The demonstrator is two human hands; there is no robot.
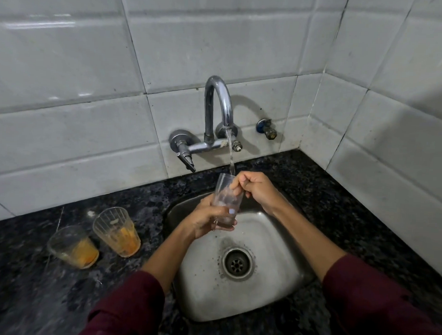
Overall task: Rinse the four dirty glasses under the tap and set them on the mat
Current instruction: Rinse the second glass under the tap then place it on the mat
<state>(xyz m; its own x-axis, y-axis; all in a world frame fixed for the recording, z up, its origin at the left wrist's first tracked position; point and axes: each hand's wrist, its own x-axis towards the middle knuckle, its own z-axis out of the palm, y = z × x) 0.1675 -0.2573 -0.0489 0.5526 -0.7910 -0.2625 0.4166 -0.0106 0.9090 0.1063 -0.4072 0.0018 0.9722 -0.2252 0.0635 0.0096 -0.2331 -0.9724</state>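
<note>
1. Standing at far left on the dark speckled surface [23, 273] is a dirty glass [73, 246], upright, its clear ribbed wall cloudy and its lower part smeared with orange residue.
2. Sitting just beside it to the right is a second dirty glass [117, 231], also upright, taller-looking and streaked with the same orange film toward the base.
3. Reaching in over the steel sink [273, 277], the left hand [204, 220] is curling closed around the lower part of a third glass [227, 201], fingers wrapped about its base.
4. That glass is tilting slightly, looking mostly clear, with water swirling inside it; no orange is showing in it.
5. The chrome tap [218, 112] is running, its stream [231, 155] falling straight into the glass's open mouth.
6. The right hand [255, 190] is bunching over the rim, its fingers dipping inside the glass against the inner wall, gripping nothing separate.
7. Both forearms are emerging from dark red sleeves [375, 305].
</note>
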